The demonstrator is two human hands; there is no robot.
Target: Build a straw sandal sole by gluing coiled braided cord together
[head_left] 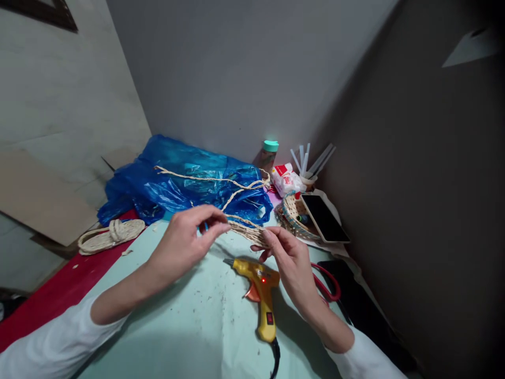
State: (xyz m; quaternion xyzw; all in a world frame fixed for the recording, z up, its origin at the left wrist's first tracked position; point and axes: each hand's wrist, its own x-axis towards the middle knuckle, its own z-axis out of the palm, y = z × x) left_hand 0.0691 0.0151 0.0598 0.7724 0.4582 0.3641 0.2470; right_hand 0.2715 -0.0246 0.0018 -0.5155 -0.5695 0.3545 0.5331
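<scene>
A pale green table (189,326) fills the lower part of the view, with a red cloth (51,300) along its left edge. At the table's far side lies a crumpled blue plastic bag (177,181). Left of the bag, on the red cloth, rests a flat coiled woven piece (110,235). Right of the bag stands a small woven basket (294,213) with a dark phone (324,218) leaning across it; behind the basket are a green-capped bottle (269,152), a red and white packet (287,180) and a cup of white sticks (310,164).

In front of the bag, over the table, the left hand (185,242) pinches a braided straw cord (221,181) between thumb and fingertips, and the cord loops up across the bag. The right hand (290,260) grips a small woven straw piece (246,230) at its near end, fingers curled around it; the cord seems to join this piece, though the meeting point is too small to read clearly. Just below both hands a yellow glue gun (261,295) lies on the table, a red light lit on its body. Red-handled scissors (329,284) lie beside the right wrist, partly hidden.
</scene>
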